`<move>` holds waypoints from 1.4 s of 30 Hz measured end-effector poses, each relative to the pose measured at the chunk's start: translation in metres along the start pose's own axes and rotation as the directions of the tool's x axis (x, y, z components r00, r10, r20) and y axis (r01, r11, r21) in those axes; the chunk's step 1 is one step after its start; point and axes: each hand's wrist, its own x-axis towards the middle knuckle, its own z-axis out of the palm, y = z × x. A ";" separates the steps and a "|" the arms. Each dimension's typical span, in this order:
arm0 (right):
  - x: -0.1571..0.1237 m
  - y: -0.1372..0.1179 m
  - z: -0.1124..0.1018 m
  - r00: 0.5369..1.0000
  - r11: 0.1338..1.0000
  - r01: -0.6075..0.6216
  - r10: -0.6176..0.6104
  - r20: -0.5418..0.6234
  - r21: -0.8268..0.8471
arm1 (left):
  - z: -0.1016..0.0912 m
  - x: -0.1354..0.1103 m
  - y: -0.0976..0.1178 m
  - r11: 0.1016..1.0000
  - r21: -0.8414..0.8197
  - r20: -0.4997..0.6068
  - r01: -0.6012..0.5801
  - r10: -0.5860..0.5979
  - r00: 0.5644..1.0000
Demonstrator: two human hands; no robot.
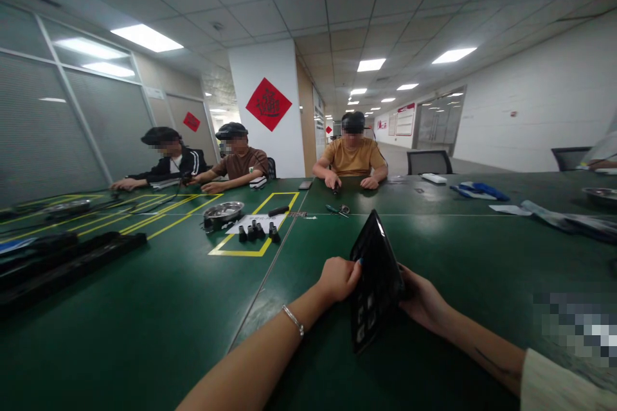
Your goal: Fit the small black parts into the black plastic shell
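Note:
I hold a flat black plastic tray (375,279) tilted up on edge above the green table (168,308), its underside toward me. My left hand (339,278), with a thin bracelet on the wrist, grips the tray's left edge. Behind the tray's right edge, my right hand (421,298) holds that side, its fingers partly hidden. The tray's inside face is turned away from me.
A yellow-taped rectangle (255,225) holds a metal bowl (224,210), a white sheet and several small black parts (258,231). Long black trays (62,263) lie at left. Three people sit across the table; scissors (337,209) and blue items (475,191) lie farther off.

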 end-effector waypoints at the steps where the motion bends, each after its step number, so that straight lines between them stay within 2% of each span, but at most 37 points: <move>1: -0.001 0.000 0.001 1.000 1.000 -0.002 0.002 0.001 -0.002 | 0.000 0.000 0.000 1.000 -0.002 -0.001 0.003 -0.003 1.000; 9: -0.002 0.000 0.001 1.000 1.000 0.005 -0.005 -0.004 -0.002 | -0.004 -0.004 0.003 0.997 -0.069 -0.064 0.024 -0.028 0.998; 13: 0.000 0.002 -0.001 0.999 1.000 0.006 -0.006 0.033 -0.009 | -0.005 -0.006 0.003 0.996 -0.078 -0.088 0.032 -0.039 0.995; 19: -0.001 0.000 0.006 1.000 1.000 -0.017 0.017 -0.022 0.025 | -0.005 -0.006 0.000 0.991 -0.108 -0.074 -0.080 0.072 0.995; 22: -0.003 -0.002 0.009 0.999 0.999 -0.010 0.012 -0.033 0.045 | -0.005 -0.005 0.001 0.985 -0.143 -0.064 -0.091 0.083 0.995; 28: 0.000 0.000 0.004 0.999 0.999 0.027 -0.026 -0.025 0.017 | -0.007 -0.003 0.003 0.998 -0.067 -0.026 0.012 -0.013 1.000; 33: -0.001 0.000 0.002 1.000 1.000 0.019 -0.018 -0.020 0.011 | -0.006 -0.004 0.000 0.999 -0.026 -0.001 -0.027 0.027 1.000; 42: -0.006 -0.004 0.011 0.999 1.000 0.006 -0.005 -0.053 0.022 | 0.001 -0.003 -0.003 0.996 -0.012 -0.033 -0.091 0.090 0.995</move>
